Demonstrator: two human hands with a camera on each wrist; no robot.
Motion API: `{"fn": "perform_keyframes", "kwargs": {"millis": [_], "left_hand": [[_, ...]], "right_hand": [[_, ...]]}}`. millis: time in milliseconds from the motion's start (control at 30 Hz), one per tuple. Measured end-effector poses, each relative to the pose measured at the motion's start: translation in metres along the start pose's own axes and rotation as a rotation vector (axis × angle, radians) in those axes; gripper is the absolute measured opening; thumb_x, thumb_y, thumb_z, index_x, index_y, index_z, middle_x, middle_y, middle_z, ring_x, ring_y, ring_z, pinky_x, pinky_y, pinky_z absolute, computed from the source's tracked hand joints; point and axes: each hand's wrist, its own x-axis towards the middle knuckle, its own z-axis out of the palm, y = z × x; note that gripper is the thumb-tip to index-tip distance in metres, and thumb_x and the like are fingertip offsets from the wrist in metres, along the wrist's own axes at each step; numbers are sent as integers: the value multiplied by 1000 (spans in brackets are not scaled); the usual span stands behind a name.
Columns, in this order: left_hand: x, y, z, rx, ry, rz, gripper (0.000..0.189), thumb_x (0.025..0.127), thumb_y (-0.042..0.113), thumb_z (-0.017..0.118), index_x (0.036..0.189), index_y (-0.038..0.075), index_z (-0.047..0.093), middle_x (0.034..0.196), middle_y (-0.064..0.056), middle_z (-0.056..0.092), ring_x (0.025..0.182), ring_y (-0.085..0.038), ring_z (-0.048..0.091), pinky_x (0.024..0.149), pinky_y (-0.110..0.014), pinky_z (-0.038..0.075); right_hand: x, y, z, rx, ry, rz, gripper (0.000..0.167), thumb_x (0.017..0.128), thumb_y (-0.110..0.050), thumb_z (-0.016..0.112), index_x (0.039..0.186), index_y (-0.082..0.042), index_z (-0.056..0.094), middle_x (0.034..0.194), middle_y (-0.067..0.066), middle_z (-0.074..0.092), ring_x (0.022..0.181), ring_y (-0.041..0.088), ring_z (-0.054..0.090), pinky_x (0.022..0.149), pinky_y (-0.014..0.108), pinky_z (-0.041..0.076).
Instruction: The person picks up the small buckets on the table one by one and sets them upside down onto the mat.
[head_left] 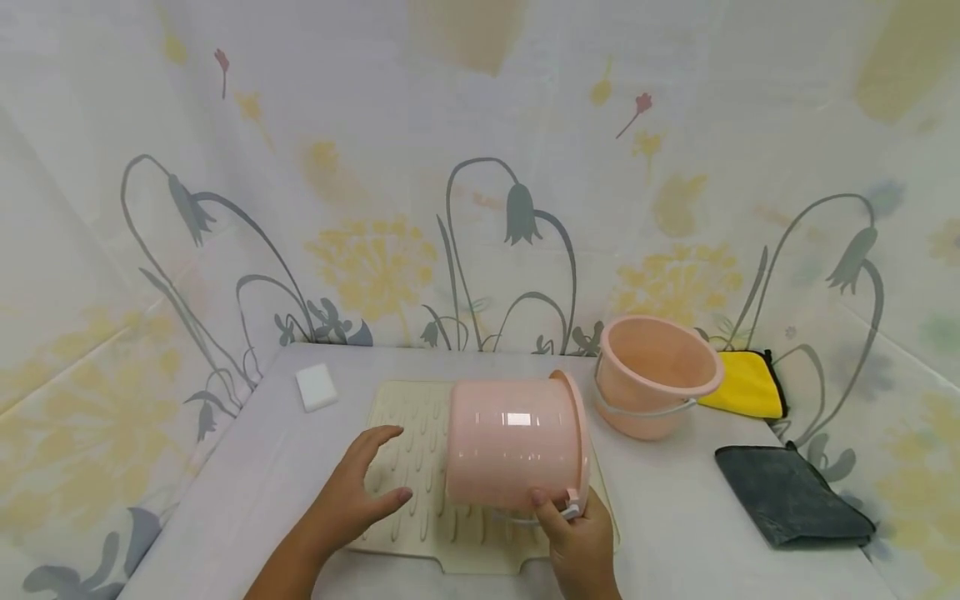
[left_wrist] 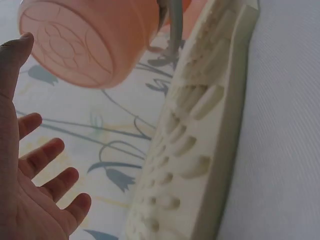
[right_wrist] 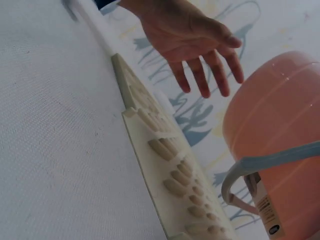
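hovering beside the sideways pink bucket (head_left: 502,450), left fingers (left_wrist: 42,157) spread loosely; right fingers (head_left: 552,521) grip it.

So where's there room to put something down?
On the table, left of the cream mat, in front of the white block; and between the mat and the dark cloth. Crowded: over the mat (left hand, right hand and held bucket) and back right (standing bucket and yellow cloth).

A flat cream ribbed board (head_left: 424,443) lies on the white counter (head_left: 240,492), a small white rectangular block (head_left: 317,387) near its far left corner. At right stands a peach plastic bucket (head_left: 647,390), partly hiding a dark-edged yellow cloth (head_left: 742,385); a dark grey cloth (head_left: 795,497) lies nearer. A white flower-printed sheet (head_left: 360,108) hangs behind.
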Motion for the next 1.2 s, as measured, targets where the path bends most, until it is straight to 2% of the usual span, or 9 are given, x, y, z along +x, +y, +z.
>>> {"fn": "perform_keyframes", "kwargs": {"millis": [133,200,333,433,500,800,900,1033,1200], "left_hand": [[14,13,9,-136,-40,48,91,88,33,81,163,36,30,169,-5,32,153,-43,32,114,-71,35],[22,19,14,-194,-52,104,97,87,31,81,165,36,24,172,-4,25,156,-43,27,114,-72,34],[34,30,22,-282,-76,193,102,88,38,82,167,35,18,176,3,14,160,-39,16,114,-74,34],[42,37,27,-344,-102,206,106,86,44,84,168,36,17,176,7,9,161,-38,11,115,-73,33],[47,40,30,-386,-118,203,108,84,45,85,168,37,17,177,4,8,161,-38,10,115,-74,32],[59,39,36,-490,-231,215,121,79,58,85,168,38,6,176,-3,-1,161,-41,-1,113,-78,28],[60,36,39,-507,-243,226,123,79,61,84,168,38,3,176,-5,-2,160,-46,4,109,-74,39],[59,34,42,-512,-243,200,131,73,65,86,168,41,-1,175,-4,1,155,-46,17,102,-58,50],[53,35,46,-512,-233,162,131,72,49,91,167,40,0,170,-8,12,145,-41,32,100,-48,54]], "right_hand": [[0,0,-1,4,4,12,29,89,-10,83,107,4,66,97,7,72,88,14,68,77,23,57],[1,0,-1,8,5,11,29,89,-10,83,108,4,66,98,7,72,88,15,68,77,24,57],[1,1,-1,28,-3,15,29,89,-9,83,108,3,64,99,7,71,89,15,66,77,24,57],[1,1,-1,28,-6,21,28,89,-9,83,104,3,64,95,6,69,85,14,64,74,24,56],[1,2,-1,32,-4,29,27,88,-8,83,102,3,63,91,6,67,81,14,62,71,24,55],[0,2,-1,40,0,22,25,88,-5,83,97,2,61,84,3,63,74,12,57,64,23,51],[1,2,-2,36,-16,-4,23,89,-5,82,102,2,63,89,5,68,78,13,61,68,24,54],[1,2,-3,49,-68,-46,22,90,-3,80,107,1,66,97,9,73,85,14,67,74,25,58],[1,4,-5,14,-84,-58,19,90,-5,80,102,0,66,92,6,72,83,14,67,73,25,58]]}}
